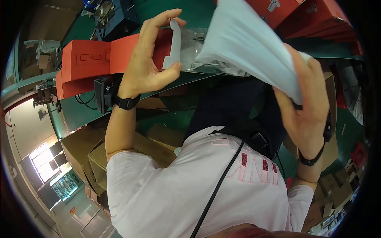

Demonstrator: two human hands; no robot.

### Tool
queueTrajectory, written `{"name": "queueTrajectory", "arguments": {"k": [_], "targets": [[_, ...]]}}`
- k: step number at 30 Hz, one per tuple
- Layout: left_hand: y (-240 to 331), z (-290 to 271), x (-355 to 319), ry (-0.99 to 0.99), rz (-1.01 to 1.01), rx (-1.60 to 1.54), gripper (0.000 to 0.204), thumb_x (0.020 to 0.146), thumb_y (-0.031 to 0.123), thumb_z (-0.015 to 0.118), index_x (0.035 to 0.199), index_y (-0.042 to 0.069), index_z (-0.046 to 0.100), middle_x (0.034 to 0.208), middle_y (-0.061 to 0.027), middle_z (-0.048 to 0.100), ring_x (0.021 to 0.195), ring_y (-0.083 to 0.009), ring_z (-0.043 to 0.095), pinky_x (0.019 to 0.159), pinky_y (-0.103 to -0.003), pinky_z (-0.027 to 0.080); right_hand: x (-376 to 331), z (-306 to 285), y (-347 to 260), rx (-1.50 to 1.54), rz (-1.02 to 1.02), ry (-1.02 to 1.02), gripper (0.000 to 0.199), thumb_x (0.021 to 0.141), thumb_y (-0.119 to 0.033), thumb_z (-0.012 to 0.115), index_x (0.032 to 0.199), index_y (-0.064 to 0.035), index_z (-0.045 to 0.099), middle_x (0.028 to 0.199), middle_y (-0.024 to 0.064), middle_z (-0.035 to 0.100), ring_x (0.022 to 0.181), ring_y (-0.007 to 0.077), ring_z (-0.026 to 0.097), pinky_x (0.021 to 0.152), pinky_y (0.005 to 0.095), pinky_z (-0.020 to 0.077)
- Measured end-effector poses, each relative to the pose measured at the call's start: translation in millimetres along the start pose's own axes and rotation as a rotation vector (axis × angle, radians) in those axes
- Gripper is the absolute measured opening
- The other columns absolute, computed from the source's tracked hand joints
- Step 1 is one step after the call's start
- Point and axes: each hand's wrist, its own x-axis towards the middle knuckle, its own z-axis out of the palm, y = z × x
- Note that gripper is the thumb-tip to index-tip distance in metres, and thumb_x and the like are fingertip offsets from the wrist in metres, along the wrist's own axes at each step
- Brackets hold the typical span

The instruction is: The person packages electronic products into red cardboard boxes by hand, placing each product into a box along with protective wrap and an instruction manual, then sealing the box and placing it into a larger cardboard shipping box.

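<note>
My left hand [145, 65] grips the end of an orange box [124, 53], thumb at the near side and fingers at the far side. A white flap [174, 45] stands at the box's opening, between thumb and fingers. My right hand [309, 105] is closed around the lower right end of a white, soft-looking pouch [246, 43], raised and tilted over the bench edge. What the pouch contains is hidden. Between the box opening and the pouch lies clear plastic packaging [192, 45], partly covered by the pouch.
Another orange box [85, 55] is at the left on the green bench [158, 85]. More orange boxes [317, 22] stand at the upper right. A dark blue metal device [121, 20] sits at the back left. Cardboard boxes [85, 144] are below the bench on the left.
</note>
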Motion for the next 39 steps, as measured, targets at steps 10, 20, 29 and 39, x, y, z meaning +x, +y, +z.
{"name": "queueTrajectory", "arguments": {"k": [10,20,29,39], "targets": [[-1,-1,4,-0.012,0.028,0.047,0.088,0.064,0.008,0.07,0.148,0.008,0.043,0.128,-0.0114,0.054,0.123,-0.0282,0.05,0.108,-0.039,0.04,43,-1,6,0.105,-0.151,-0.257,0.067,0.074,0.007,0.07,0.138,-0.0106,0.058,0.111,0.0166,0.056,0.094,0.0365,0.06,0.081,0.0353,0.0506],[4,0,9,-0.078,0.052,-0.069,0.094,0.068,0.004,0.069,0.154,0.007,0.031,0.133,-0.013,0.052,0.119,-0.0198,0.054,0.107,-0.034,0.045,39,-37,0,-0.245,-0.173,-0.309,0.071,0.072,0.008,0.071,0.139,-0.0109,0.057,0.112,0.0159,0.055,0.092,0.0364,0.061,0.078,0.0424,0.0508],[5,1,14,-0.054,0.078,-0.011,0.099,0.068,0.004,0.071,0.157,0.009,0.028,0.134,-0.0125,0.052,0.122,-0.0217,0.054,0.11,-0.036,0.041,48,-8,-4,0.111,-0.111,-0.22,0.06,0.078,0.006,0.069,0.137,-0.0064,0.059,0.098,0.0127,0.055,0.089,0.0301,0.056,0.082,0.0328,0.0474],[8,-2,16,-0.107,0.093,-0.068,0.095,0.073,0.008,0.079,0.155,0.007,0.032,0.137,-0.0101,0.049,0.128,-0.0211,0.049,0.113,-0.035,0.038,46,-20,7,-0.188,-0.167,-0.329,0.071,0.078,0.004,0.069,0.144,-0.0172,0.054,0.111,0.0161,0.054,0.088,0.0385,0.06,0.078,0.0422,0.0507]]}}
